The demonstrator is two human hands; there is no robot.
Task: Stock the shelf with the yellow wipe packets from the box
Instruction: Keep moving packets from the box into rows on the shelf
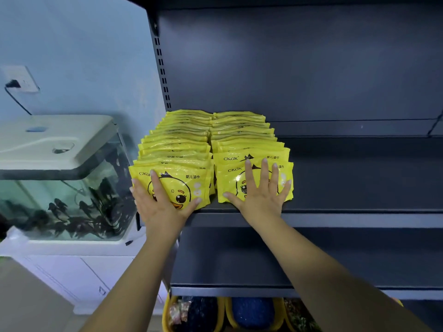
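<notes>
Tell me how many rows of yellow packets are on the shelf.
2. The left row sits at the shelf's left end under the left hand; the right row beside it, under the right hand.

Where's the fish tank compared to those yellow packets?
In the head view, the fish tank stands left of the dark shelf, right beside the left row of yellow wipe packets, on a white cabinet.

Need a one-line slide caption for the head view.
Left hand and right hand press flat on the front packets of two rows of yellow wipe packets on a dark shelf.
</notes>
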